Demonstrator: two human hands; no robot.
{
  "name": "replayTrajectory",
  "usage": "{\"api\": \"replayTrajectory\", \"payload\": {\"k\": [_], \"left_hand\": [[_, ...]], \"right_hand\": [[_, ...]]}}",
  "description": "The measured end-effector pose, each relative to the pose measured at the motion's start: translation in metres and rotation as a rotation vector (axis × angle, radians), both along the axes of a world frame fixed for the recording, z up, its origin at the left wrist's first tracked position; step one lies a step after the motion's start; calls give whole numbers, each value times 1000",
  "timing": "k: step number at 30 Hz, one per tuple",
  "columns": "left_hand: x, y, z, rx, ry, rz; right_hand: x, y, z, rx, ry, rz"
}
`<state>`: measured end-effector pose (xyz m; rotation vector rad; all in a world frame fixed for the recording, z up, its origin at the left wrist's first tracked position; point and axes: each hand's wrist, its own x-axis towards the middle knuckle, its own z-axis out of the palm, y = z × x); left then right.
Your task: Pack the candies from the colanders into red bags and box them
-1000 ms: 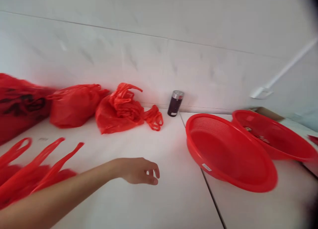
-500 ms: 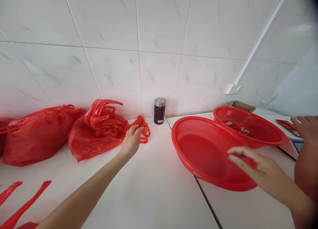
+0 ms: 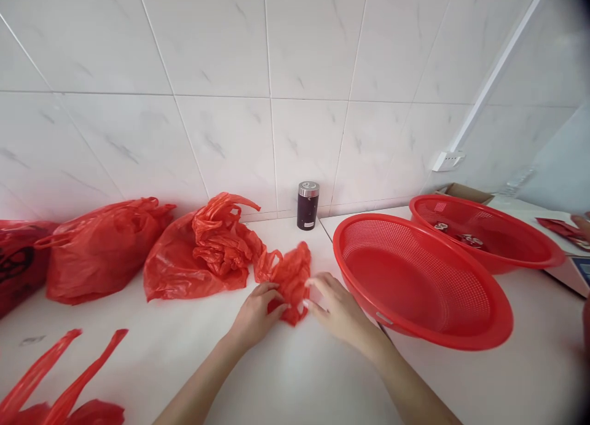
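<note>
A crumpled red plastic bag (image 3: 295, 277) lies on the white tabletop between my two hands. My left hand (image 3: 258, 314) is closed on its near left edge, thumb and fingers pinching the film. At its right side, my right hand (image 3: 334, 305) has thumb and fingers apart, the fingertips at the bag's edge. Left of it sits a larger, bunched red plastic bag (image 3: 184, 259), whose loose folds reach toward the small one. To the right of my right hand stands a red perforated basket (image 3: 391, 277) with nothing visible inside.
A dark tumbler (image 3: 308, 206) with a silver lid stands by the tiled wall. A second red basket (image 3: 488, 222) holds several small packets. More filled red bags (image 3: 106, 246) line the left; bag handles (image 3: 87, 376) rise at front left. At the far right, another person's hand (image 3: 581, 223) is partly visible.
My left hand has drawn a crumpled bag nearer, away from the bunched bag. My right hand has come left from over the basket to the bag. The view has shifted slightly left.
</note>
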<state>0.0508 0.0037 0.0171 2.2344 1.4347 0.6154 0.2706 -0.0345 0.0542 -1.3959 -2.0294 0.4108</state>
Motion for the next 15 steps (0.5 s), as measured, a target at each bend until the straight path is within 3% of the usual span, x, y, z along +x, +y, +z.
{"api": "replayTrajectory", "payload": {"k": [3,7,11,15], "left_hand": [[-17,0,2,-7,-67,-18],[-43,32,-2,27,-138,140],[-54,50,-4,86,-205,269],[-28,20,7,180,-250,174]], "right_hand": [[-21,33,-36,38,35,-89],[-34,58,-66,109,105,-125],[-25,60,-73,209,252,-174],[-20,50,-63,340,370,-219]]}}
